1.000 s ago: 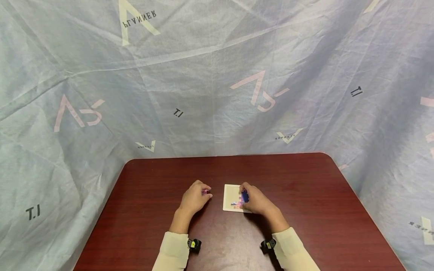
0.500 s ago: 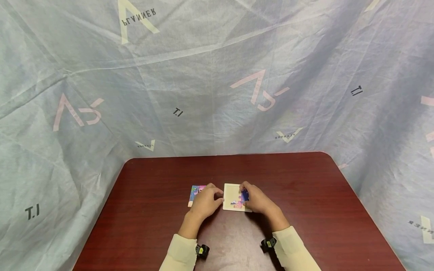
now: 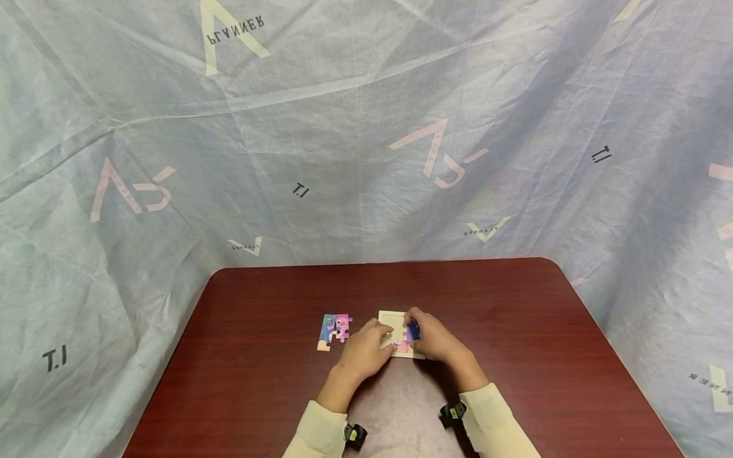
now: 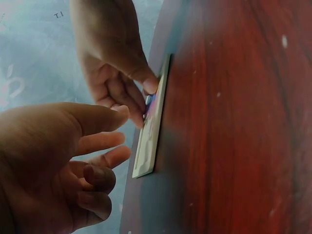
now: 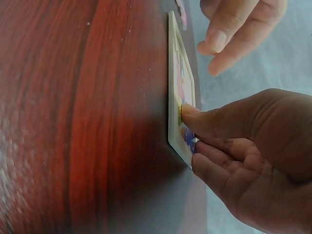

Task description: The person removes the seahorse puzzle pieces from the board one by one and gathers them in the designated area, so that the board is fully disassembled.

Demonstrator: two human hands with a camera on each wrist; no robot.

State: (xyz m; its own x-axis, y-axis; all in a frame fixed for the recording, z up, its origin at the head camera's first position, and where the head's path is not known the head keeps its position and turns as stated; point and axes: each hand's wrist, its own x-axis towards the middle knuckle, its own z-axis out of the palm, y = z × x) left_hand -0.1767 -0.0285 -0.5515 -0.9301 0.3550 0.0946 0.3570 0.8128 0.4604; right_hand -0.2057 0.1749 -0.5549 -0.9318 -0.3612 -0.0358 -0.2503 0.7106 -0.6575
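Observation:
A shallow cream puzzle tray (image 3: 385, 315) lies on the table, with blue and pink jigsaw pieces (image 3: 403, 345) along its right and near sides. My right hand (image 3: 438, 337) arches over the blue pieces (image 5: 189, 138). Its thumb presses on the picture while the other fingers bend down by the tray's edge, gripping the puzzle between them. My left hand (image 3: 365, 350) hovers at the tray's left part, thumb and fingers apart. Nothing shows between those fingers in the left wrist view. More joined jigsaw pieces (image 3: 327, 332), blue and pink, lie on the table left of the left hand.
The reddish-brown wooden table (image 3: 492, 305) has rounded far corners. Grey printed cloth (image 3: 355, 127) hangs behind it and at both sides. Each wrist wears a small black camera (image 3: 355, 436).
My left hand has moved right, from the loose pieces on the table over to the tray, uncovering those pieces. The right hand stays in place on the tray.

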